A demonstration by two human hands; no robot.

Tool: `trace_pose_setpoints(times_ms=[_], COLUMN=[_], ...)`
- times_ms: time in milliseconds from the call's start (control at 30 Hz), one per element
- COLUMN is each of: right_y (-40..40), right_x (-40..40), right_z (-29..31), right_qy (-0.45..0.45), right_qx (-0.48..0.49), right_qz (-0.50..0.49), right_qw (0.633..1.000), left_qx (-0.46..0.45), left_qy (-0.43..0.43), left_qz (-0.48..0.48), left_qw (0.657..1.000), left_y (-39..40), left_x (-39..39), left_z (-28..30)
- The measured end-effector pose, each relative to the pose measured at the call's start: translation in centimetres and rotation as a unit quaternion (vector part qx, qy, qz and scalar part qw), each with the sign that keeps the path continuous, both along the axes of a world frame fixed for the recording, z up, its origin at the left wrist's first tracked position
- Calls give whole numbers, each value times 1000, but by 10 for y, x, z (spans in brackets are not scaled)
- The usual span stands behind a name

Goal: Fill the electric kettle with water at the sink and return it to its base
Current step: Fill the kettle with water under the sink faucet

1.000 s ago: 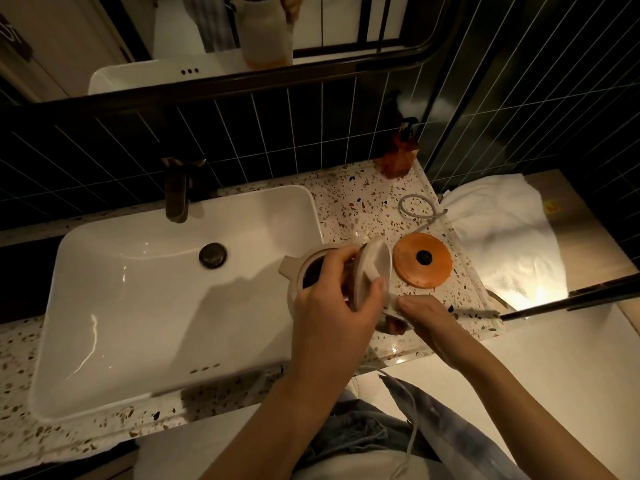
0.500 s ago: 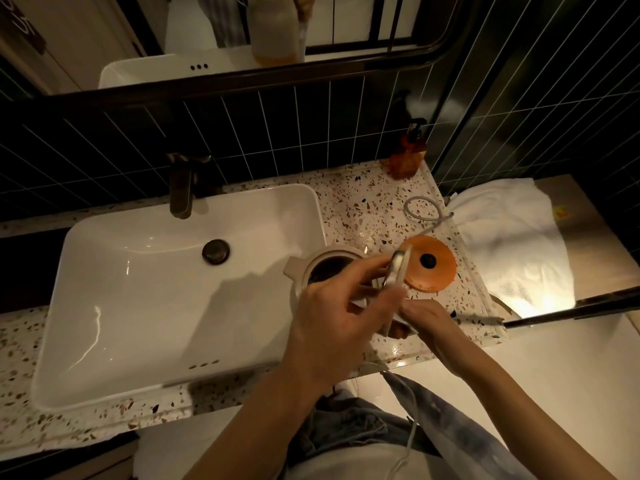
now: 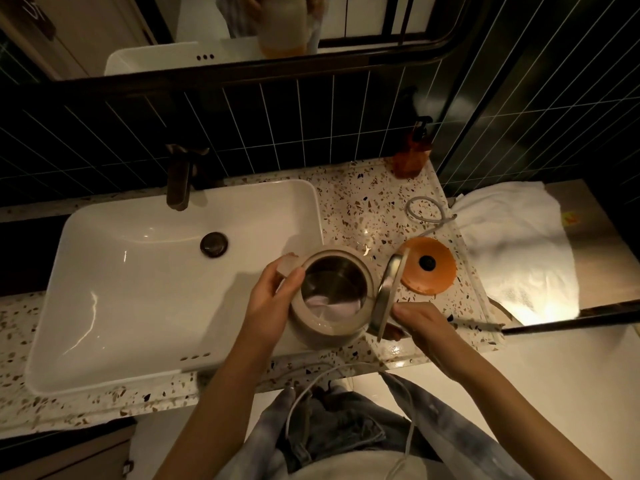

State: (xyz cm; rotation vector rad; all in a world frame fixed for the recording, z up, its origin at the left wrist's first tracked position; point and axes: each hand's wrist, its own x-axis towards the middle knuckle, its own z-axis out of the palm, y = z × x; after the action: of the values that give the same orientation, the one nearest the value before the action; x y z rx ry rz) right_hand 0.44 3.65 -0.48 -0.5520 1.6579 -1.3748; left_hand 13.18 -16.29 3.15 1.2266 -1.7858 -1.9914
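Kettle (image 3: 330, 318): frame centre, lid (image 3: 387, 295) open, at the sink's (image 3: 104, 271) right rim. Left hand (image 3: 268, 306) cups its left side; right hand (image 3: 420, 322) grips the handle. Base (image 3: 438, 277): just right, bare.

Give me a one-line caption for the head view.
Both hands hold the open kettle beside the sink, lid swung up, orange base empty on the counter.

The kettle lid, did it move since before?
Yes. The lid swung open toward the orange base, uncovering the kettle.
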Motion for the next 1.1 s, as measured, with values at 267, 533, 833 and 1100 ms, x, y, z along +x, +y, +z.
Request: trace_pose_setpoints(times_ms=[267, 533, 833, 1100], right_y=[-11, -88, -260, -271], right_x=[3, -6, 11, 19], right_z=[13, 45, 14, -25], right_qy=[-9, 31, -9, -59], right_qx=[8, -48, -41, 81], right_qz=[-1, -25, 8, -1], right_qw=[1000, 998, 999, 995], left_qx=[69, 78, 83, 149], left_qy=[44, 111, 89, 5], left_qz=[32, 99, 164, 179], left_qw=[996, 986, 979, 972], left_y=[-2, -53, -216, -224], left_x=[1, 12, 42, 43], left_z=[-16, -6, -30, -67])
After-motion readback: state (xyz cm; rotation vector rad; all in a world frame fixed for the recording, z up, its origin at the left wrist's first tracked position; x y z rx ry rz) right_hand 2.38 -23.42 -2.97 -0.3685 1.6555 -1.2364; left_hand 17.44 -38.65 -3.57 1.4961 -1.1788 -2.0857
